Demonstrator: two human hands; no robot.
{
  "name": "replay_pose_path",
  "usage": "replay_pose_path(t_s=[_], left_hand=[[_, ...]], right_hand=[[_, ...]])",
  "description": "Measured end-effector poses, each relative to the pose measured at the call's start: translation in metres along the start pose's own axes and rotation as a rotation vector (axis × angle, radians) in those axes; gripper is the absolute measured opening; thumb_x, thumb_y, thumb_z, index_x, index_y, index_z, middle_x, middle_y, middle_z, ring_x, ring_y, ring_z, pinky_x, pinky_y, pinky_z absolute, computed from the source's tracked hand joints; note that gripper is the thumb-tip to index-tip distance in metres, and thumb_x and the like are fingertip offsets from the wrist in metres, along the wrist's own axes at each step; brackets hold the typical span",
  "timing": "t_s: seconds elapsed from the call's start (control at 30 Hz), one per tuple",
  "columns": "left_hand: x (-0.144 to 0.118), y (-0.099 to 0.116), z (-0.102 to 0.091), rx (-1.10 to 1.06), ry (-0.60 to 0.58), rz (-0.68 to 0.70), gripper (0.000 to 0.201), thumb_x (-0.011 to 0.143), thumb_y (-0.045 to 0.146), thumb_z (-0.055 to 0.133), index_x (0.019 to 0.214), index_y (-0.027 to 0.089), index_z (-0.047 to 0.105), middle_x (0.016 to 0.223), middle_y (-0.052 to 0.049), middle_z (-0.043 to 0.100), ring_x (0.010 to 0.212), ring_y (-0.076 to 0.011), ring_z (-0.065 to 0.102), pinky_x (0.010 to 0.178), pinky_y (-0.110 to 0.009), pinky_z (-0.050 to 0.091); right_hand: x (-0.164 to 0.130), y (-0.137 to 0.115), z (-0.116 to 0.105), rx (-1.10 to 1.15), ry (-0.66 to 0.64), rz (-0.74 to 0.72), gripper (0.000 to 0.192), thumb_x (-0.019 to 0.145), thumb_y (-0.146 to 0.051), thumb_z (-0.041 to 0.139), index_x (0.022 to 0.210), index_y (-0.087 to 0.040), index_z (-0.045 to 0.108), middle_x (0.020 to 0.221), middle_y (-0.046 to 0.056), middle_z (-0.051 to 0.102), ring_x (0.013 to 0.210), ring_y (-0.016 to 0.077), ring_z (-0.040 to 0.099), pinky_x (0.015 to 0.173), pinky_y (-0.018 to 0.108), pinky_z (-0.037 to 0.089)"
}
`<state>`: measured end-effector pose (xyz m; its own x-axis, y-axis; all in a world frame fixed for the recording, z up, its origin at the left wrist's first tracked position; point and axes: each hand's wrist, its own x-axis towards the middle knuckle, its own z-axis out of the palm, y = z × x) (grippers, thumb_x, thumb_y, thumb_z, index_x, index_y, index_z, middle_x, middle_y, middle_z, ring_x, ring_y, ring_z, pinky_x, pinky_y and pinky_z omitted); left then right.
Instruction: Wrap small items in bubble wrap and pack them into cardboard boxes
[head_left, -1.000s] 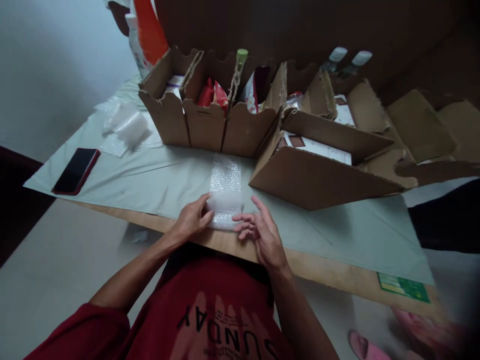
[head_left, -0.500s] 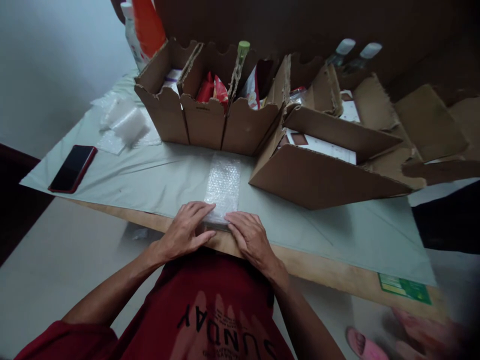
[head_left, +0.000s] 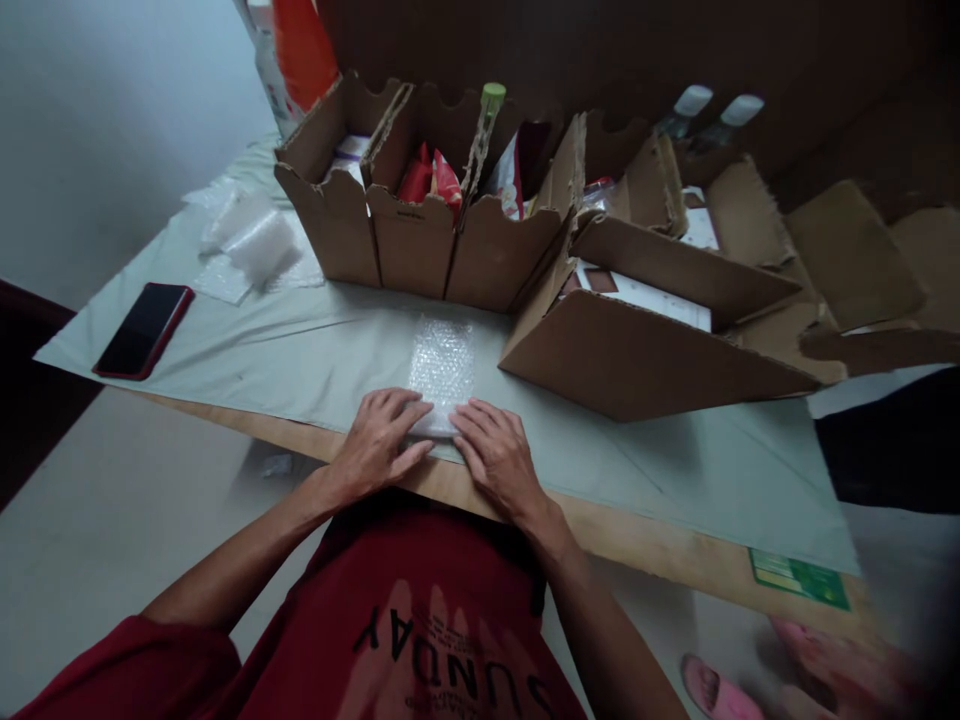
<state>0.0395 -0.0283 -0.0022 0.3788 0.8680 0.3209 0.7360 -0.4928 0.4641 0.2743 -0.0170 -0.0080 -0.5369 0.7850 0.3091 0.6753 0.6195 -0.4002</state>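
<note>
A strip of clear bubble wrap [head_left: 442, 355] lies on the pale green tablecloth in front of me, its near end folded over into a flat, thicker band. My left hand [head_left: 382, 440] grips the left side of that band, fingers on top and thumb along the near edge. Holding the right side is my right hand [head_left: 495, 450], fingertips pressed on the plastic and its thumb partly hidden. Whether anything is wrapped inside the fold, I cannot tell.
Cardboard bins [head_left: 412, 245] with packets and boxes line the back. A larger cardboard holder [head_left: 645, 360] stands to the right. At left are a phone [head_left: 144, 330] and loose bubble wrap sheets [head_left: 255, 240]. The wooden table edge [head_left: 600, 530] runs close to my body.
Both hands have moved slightly away from me with the near end of the bubble wrap. The flat part beyond them is shorter, and the folded band sits farther from the table edge.
</note>
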Motion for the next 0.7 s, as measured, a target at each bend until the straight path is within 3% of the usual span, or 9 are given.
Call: replay_pose_path(t_s=[0.07, 0.17, 0.3, 0.43, 0.53, 0.63, 0.7], left_hand=[[-0.002, -0.002, -0.004, -0.057, -0.06, 0.024, 0.034, 0.097, 0.024, 0.056, 0.13, 0.017, 0.062, 0.114, -0.012, 0.071, 0.108, -0.0273, 0.062, 0.096, -0.045, 0.047], [0.007, -0.009, -0.003, -0.074, -0.094, -0.05, 0.035, 0.097, 0.02, 0.055, 0.131, 0.017, 0.062, 0.097, -0.008, 0.073, 0.094, -0.0245, 0.063, 0.09, -0.043, 0.05], [0.024, -0.018, 0.008, 0.081, -0.032, -0.122, 0.033, 0.094, 0.021, 0.059, 0.126, 0.015, 0.065, 0.104, -0.013, 0.072, 0.095, -0.0288, 0.062, 0.085, -0.045, 0.051], [0.02, -0.015, 0.008, 0.067, 0.078, -0.012, 0.03, 0.097, 0.024, 0.057, 0.126, 0.016, 0.064, 0.123, -0.015, 0.067, 0.111, -0.0298, 0.06, 0.094, -0.047, 0.049], [0.008, -0.009, -0.002, -0.038, 0.01, 0.054, 0.032, 0.099, 0.024, 0.055, 0.13, 0.017, 0.061, 0.115, -0.012, 0.07, 0.107, -0.0274, 0.06, 0.095, -0.046, 0.048], [0.004, -0.007, -0.006, -0.108, -0.071, -0.026, 0.034, 0.1, 0.021, 0.051, 0.132, 0.018, 0.061, 0.1, -0.009, 0.072, 0.096, -0.0249, 0.061, 0.091, -0.044, 0.049], [0.008, -0.009, -0.003, -0.049, -0.093, -0.101, 0.034, 0.099, 0.021, 0.051, 0.13, 0.016, 0.063, 0.099, -0.01, 0.071, 0.094, -0.0261, 0.06, 0.089, -0.044, 0.049]], right_hand=[[0.002, 0.001, -0.002, 0.083, -0.009, 0.06, 0.028, 0.104, -0.025, 0.051, 0.123, -0.021, 0.071, 0.118, 0.009, 0.078, 0.121, 0.0261, 0.064, 0.101, 0.044, 0.048], [0.004, -0.003, -0.009, 0.056, 0.044, 0.129, 0.031, 0.105, -0.031, 0.051, 0.127, -0.021, 0.069, 0.121, 0.01, 0.076, 0.118, 0.0268, 0.065, 0.099, 0.044, 0.048], [0.009, -0.006, -0.007, -0.096, 0.09, 0.062, 0.032, 0.101, -0.032, 0.057, 0.129, -0.02, 0.067, 0.134, 0.014, 0.069, 0.125, 0.0304, 0.059, 0.103, 0.047, 0.045], [0.021, 0.003, 0.001, -0.061, -0.013, 0.029, 0.028, 0.1, -0.024, 0.058, 0.125, -0.02, 0.069, 0.128, 0.011, 0.073, 0.126, 0.0303, 0.059, 0.104, 0.048, 0.043], [0.023, 0.006, -0.005, 0.076, -0.053, 0.099, 0.029, 0.1, -0.026, 0.058, 0.126, -0.021, 0.069, 0.119, 0.009, 0.076, 0.117, 0.0279, 0.064, 0.102, 0.046, 0.046], [0.019, 0.001, -0.015, 0.177, -0.104, 0.17, 0.032, 0.101, -0.032, 0.057, 0.13, -0.024, 0.067, 0.116, 0.008, 0.076, 0.106, 0.0252, 0.067, 0.095, 0.043, 0.05], [0.015, -0.004, -0.018, 0.129, -0.034, 0.196, 0.034, 0.102, -0.033, 0.054, 0.133, -0.023, 0.065, 0.122, 0.01, 0.074, 0.111, 0.0267, 0.065, 0.095, 0.044, 0.05]])
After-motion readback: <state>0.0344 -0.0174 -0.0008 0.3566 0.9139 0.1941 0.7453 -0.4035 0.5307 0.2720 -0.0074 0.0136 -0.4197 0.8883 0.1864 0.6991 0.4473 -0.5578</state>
